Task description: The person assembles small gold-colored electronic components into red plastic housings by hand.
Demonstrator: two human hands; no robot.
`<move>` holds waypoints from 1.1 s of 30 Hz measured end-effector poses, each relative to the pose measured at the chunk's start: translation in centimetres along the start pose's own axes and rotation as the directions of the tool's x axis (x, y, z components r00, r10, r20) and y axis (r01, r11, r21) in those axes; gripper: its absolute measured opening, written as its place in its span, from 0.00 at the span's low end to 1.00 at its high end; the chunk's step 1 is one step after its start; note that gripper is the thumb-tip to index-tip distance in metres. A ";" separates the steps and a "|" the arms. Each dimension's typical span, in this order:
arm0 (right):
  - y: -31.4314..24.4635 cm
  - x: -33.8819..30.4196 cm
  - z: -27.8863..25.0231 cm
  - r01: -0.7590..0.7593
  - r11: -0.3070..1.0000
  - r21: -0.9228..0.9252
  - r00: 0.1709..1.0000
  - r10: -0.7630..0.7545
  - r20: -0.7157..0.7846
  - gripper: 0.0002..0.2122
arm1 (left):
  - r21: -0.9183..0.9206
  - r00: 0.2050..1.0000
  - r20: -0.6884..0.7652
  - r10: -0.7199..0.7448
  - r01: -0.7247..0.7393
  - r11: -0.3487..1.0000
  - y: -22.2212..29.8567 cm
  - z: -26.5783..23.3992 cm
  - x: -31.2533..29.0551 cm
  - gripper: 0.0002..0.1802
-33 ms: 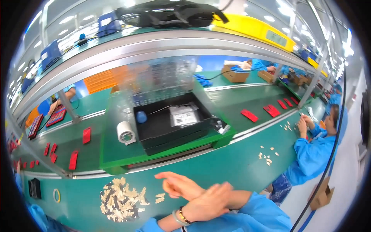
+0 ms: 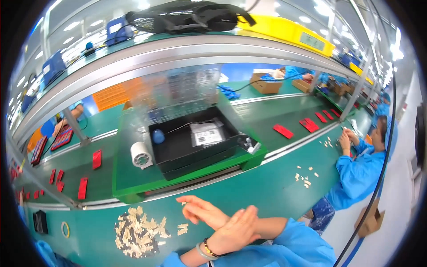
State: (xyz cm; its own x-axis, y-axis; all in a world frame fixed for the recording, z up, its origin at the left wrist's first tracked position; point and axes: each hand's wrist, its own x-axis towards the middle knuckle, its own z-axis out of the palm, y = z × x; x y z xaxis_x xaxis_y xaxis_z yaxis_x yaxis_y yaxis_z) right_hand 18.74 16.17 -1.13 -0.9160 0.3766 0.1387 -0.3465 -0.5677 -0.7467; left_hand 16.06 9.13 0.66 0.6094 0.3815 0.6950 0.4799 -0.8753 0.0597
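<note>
Lighting: bright, even, from rows of ceiling lamps (image 2: 307, 20) along the upper rim. Glare: white bloom at upper right. Shadows: soft, faint on the green bench (image 2: 275, 191). Distortion: strong fisheye bending, black corners. Focus: slight softness overall; hands and far edges blurred.

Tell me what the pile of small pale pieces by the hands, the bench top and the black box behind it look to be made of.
Small pale pieces: tan and matt, probably wood or a fibre material; too small to be sure.
Bench top: a smooth green mat, likely rubber or vinyl, with a soft sheen from the lights.
Black box: looks like matt moulded plastic, with straight walls and no shine.
</note>
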 end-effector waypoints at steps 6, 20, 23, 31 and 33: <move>-1.7 -3.3 0.7 0.143 -0.641 -0.754 0.883 -0.262 0.390 0.23 | 0.124 0.931 0.158 -0.330 0.313 0.942 -0.9 -2.1 0.6 0.28; -3.9 -8.2 1.9 0.171 0.146 -0.974 0.983 0.045 0.180 0.07 | -0.480 0.800 0.248 -0.547 0.592 0.647 -3.3 -2.6 -1.2 0.16; -3.7 -8.4 1.0 0.166 0.150 -0.975 0.984 0.035 0.173 0.08 | -0.269 0.793 0.173 -0.585 0.609 0.746 -2.3 -3.3 -0.5 0.16; -2.5 -6.3 1.1 0.278 -0.317 -0.907 0.957 0.006 0.291 0.12 | 0.113 0.835 0.034 -0.549 0.543 0.832 -0.4 -1.5 1.2 0.25; -3.4 -5.0 2.0 0.302 -0.433 -0.849 0.941 -0.007 0.338 0.17 | 0.149 0.837 0.084 -0.540 0.526 0.837 0.2 -1.7 1.8 0.26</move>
State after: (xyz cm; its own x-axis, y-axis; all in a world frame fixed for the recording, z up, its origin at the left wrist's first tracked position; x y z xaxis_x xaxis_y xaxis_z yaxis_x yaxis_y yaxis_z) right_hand 24.06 14.77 2.06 -0.9280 0.1109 0.3558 0.0454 0.9812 -0.1874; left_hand 16.23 9.17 3.13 0.3038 0.8175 0.4893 0.8163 -0.4882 0.3087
